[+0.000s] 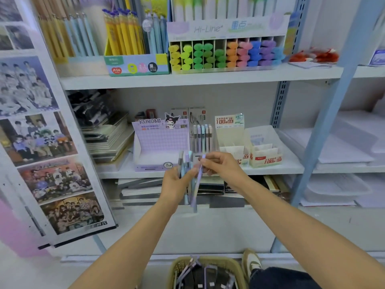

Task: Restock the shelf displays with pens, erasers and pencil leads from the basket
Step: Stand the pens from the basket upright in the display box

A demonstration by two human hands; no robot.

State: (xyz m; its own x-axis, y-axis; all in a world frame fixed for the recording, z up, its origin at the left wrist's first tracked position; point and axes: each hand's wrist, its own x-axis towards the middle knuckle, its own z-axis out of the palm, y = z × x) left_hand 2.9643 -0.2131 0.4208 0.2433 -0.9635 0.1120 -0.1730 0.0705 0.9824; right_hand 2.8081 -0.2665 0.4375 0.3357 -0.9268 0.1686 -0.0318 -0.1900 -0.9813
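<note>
Lilac, grey and pale blue pens (185, 163) stand in a loose bunch in the left hand (177, 181), whose fingers are curled round their middles. The bunch sits just in front of the Kuromi box (160, 140), at that box's lower right corner. The right hand (220, 163) is right of the box and level with its base. Its thumb and fingertips pinch the top of a single purple pen (199, 178), which hangs slightly tilted and lies against the bunch.

The Kuromi box, a purple checked card display, stands open on the middle shelf (270, 168). Just right of it is a pen rack (202, 136) with a row of pastel pens upright. Further right are cream lead boxes (264, 153) with red print. Left of the box lies a leaning stack of notebooks (108, 138).

One shelf above the box is a highlighter display (225, 53), with yellow, green, orange, pink, blue and purple caps in slots. Beside it, straight above the box, stands a carton of yellow pens (125, 36).

Well below the box, on the floor, a woven olive basket (173, 265) holds more lilac pens and dark packets. A shoe (252, 263) rests at its right edge.
</note>
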